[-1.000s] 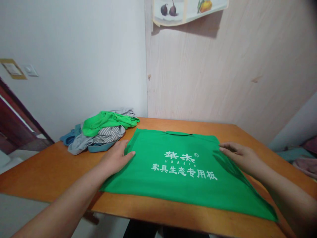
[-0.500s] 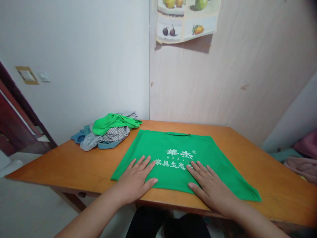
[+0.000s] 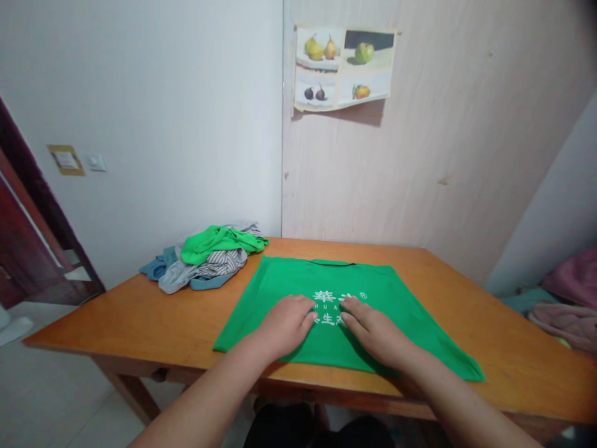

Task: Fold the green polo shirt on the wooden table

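A green cloth (image 3: 280, 280) with white printed lettering lies flat on the wooden table, a narrow dark slit showing along its far edge. The frames do not tell whether it is a garment or a bag. My left hand (image 3: 289, 325) rests on the left of its middle, palm down, fingers slightly bent and pointing inward. Opposite it, my right hand (image 3: 375, 333) lies palm down on the cloth, with thumb and fingers a little apart. Neither hand holds anything. Between the two hands part of the lettering shows; the rest is covered by the fingers.
A heap of crumpled clothes, with a bright green garment (image 3: 209, 244) on top, lies at the table's back left. The wooden table (image 3: 448, 292) meets a wall bearing a fruit picture (image 3: 345, 68). Pinkish fabric (image 3: 564, 320) lies beyond the table's right side.
Both hands have moved inward over the lettering, closer together, and their fingers are less spread. The camera view has tilted up slightly, showing more of the picture.
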Tool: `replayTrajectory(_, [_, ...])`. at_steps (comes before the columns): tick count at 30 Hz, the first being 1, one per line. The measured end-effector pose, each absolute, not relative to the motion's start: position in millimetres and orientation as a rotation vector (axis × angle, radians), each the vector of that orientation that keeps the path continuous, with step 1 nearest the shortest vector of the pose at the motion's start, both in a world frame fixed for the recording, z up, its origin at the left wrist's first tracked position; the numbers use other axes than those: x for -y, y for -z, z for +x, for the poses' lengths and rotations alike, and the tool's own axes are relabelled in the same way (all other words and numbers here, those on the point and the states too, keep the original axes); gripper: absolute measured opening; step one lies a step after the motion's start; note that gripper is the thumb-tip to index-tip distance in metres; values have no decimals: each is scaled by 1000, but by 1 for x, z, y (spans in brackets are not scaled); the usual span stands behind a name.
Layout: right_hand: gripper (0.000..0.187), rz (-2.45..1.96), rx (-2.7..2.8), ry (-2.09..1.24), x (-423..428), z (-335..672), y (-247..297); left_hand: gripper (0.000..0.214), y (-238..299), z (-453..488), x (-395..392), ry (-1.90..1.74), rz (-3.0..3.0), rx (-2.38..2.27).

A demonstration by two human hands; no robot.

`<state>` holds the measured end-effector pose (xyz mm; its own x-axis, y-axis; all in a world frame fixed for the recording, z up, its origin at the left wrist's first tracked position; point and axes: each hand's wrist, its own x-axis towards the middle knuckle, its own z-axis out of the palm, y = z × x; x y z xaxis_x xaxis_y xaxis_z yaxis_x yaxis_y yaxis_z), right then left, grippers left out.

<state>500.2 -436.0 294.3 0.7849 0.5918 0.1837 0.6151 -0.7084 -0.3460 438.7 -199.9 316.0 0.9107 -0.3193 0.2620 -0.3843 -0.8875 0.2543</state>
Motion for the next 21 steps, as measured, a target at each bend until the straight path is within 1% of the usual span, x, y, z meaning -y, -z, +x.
replayTrajectory(2, [60, -2612, 942, 104, 420, 504, -288, 38, -309, 454, 217, -297, 2763, 613])
replayTrajectory(5, [60, -2674, 974, 85, 417, 504, -275, 53, -295, 461, 226, -186, 2814, 581])
replayTrajectory(8, [67, -2699, 976, 68, 433, 502, -269, 65, -288, 454, 214, -70, 2875, 481])
replayTrajectory(11, [71, -2729, 923, 60, 445, 500, -271, 72, -290, 447, 200, 9, 2896, 417])
replayTrajectory(14, [71, -2766, 866, 40, 444, 495, -277, 73, -293, 445, 195, 12, 2906, 391])
replayTrajectory(17, [77, -2799, 818, 9, 444, 491, -283, 74, -290, 444, 192, -48, 2933, 338])
replayTrajectory(21, [84, -2863, 685, 1, 469, 491, -284, 77, -283, 439, 176, -111, 2966, 231])
